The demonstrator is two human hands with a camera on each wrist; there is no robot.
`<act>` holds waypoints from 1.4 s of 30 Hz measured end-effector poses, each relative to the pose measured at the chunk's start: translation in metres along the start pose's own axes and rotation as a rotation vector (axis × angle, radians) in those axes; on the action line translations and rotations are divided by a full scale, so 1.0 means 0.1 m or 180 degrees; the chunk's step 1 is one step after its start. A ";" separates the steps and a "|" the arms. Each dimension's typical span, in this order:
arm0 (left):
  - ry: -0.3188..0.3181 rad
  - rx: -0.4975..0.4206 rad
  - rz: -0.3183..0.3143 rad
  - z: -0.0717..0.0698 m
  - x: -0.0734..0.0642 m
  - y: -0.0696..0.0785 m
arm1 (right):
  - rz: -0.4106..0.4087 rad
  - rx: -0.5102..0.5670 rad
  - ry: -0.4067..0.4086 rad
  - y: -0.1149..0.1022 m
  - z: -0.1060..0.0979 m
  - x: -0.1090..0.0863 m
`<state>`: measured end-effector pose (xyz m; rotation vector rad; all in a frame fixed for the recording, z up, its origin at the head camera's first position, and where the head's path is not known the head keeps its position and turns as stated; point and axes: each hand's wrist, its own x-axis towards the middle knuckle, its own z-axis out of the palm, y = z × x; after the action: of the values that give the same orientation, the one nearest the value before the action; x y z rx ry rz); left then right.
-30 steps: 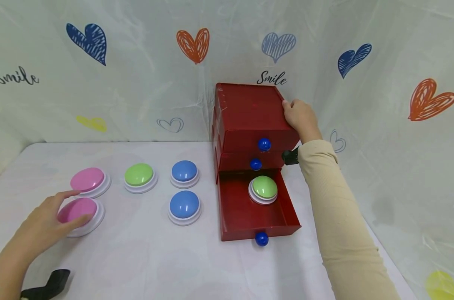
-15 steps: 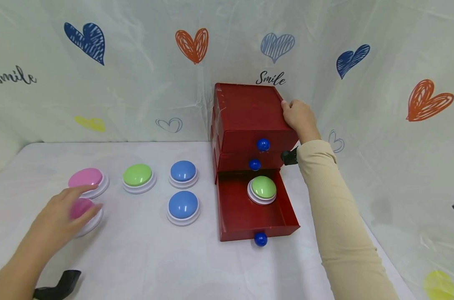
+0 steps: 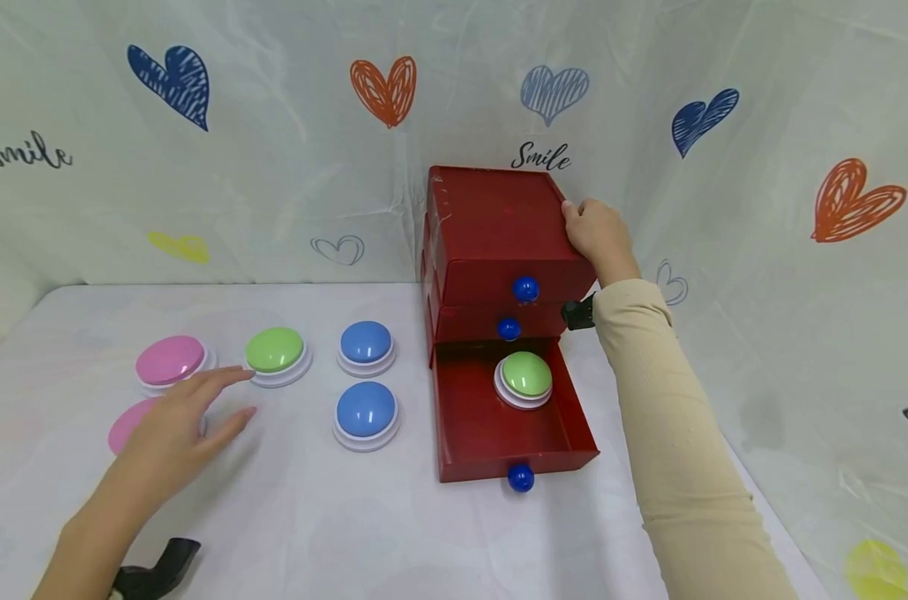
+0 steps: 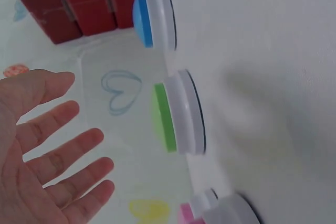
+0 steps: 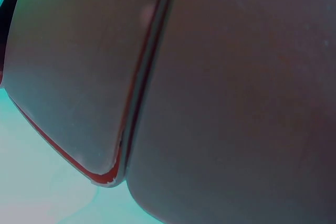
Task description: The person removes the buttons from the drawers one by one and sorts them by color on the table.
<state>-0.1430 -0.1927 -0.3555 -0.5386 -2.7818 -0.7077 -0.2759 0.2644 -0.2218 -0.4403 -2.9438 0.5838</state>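
Observation:
My left hand [image 3: 171, 437] hovers over the table with thumb and index finger spread and nothing between them. Its index fingertip is by the white base of a green push button [image 3: 275, 350]; in the left wrist view the fingers stand apart from this green button [image 4: 165, 119]. Two pink push buttons [image 3: 171, 361] lie behind and beneath that hand, the nearer partly covered. My right hand [image 3: 601, 235] grips the top right edge of a red drawer box [image 3: 502, 217]; its fingers are mostly hidden. The bottom drawer [image 3: 476, 433] is pulled out, with another green button [image 3: 527, 375] inside.
Two blue push buttons [image 3: 366, 410] stand between the left hand and the box. Blue ball knobs [image 3: 521, 477] stick out from the drawer fronts. Behind the table [image 3: 289, 533] hangs a white sheet [image 3: 274, 167] printed with hearts.
My left hand has moved right, from around the nearer pink button toward the green button on the table, holding nothing. The right hand has stayed on the box.

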 end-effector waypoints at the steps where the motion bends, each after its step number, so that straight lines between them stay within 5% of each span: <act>1: -0.0035 0.0035 -0.0007 0.01 0.01 0.03 | 0.0002 0.0004 -0.0001 0.00 0.00 0.00; 11: -0.0382 0.0014 0.0029 0.16 0.17 0.37 | 0.0014 0.0045 -0.0013 0.00 0.00 0.00; 25: -0.0211 -0.0137 0.0702 0.41 0.38 0.65 | 0.0005 0.0074 -0.0014 0.00 0.00 0.00; 34: -0.0392 -0.0181 0.0782 0.50 0.50 0.86 | -0.0020 0.0035 0.0000 0.01 -0.01 0.00; 42: -0.0320 -0.0257 0.0950 0.59 0.57 1.00 | -0.0038 0.0043 0.0015 0.01 -0.01 -0.01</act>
<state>-0.1618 -0.0648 -0.3477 -1.0053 -2.6845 -0.7437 -0.2749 0.2654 -0.2212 -0.4217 -2.9340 0.6001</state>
